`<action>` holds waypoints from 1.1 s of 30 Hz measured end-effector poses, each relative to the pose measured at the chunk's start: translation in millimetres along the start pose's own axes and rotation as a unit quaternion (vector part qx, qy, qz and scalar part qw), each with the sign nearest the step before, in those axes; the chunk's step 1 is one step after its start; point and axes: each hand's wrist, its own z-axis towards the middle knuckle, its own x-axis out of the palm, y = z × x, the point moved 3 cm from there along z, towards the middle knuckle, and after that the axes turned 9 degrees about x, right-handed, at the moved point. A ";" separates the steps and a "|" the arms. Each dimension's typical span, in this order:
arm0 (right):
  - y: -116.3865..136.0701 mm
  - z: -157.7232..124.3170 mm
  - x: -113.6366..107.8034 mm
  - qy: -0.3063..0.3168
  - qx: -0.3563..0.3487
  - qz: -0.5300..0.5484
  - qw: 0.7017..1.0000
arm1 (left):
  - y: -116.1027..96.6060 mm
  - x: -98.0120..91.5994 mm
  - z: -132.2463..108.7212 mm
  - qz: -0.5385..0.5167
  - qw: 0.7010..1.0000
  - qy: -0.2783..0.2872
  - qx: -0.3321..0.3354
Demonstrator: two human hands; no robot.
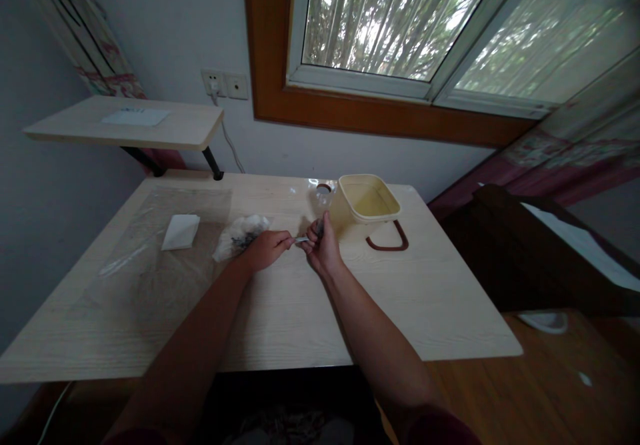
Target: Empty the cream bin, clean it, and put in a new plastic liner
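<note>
My left hand [267, 247] and my right hand [323, 243] meet over the middle of a light wooden table [410, 298]. Both are pinched on a small pale, shiny object [301, 239] held between them; it is too small to name. The fingers of each hand are curled closed. Just left of my left hand lies a crumpled clear plastic bag [240, 235] with dark small bits inside.
A cream plastic tub [370, 201] with a dark red handle [387, 239] stands behind my right hand, a clear jar [323, 195] beside it. A folded white paper [181, 231] lies on a clear plastic sheet [165, 258] at left. A raised shelf [125, 125] sits at back left.
</note>
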 end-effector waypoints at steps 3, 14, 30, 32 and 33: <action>1.7 -1.1 -1.7 0.012 -0.017 0.002 1.000 | 1.5 -0.2 -1.0 -0.002 1.000 -0.001 -0.007; 4.4 -1.0 -9.4 -0.015 -0.065 -0.029 0.997 | 6.3 -3.8 -2.6 -0.005 1.000 -0.008 -0.019; 7.9 -10.0 -14.0 -0.059 -0.207 -0.126 0.968 | 6.1 -7.2 -3.8 0.002 1.000 -0.011 -0.024; 7.4 -9.5 -17.1 -0.068 -0.224 -0.140 0.962 | 6.4 -7.5 -3.8 0.007 1.000 -0.010 -0.027; 7.0 -9.1 -18.7 -0.075 -0.229 -0.149 0.959 | 6.5 -7.5 -3.7 0.009 1.000 -0.010 -0.027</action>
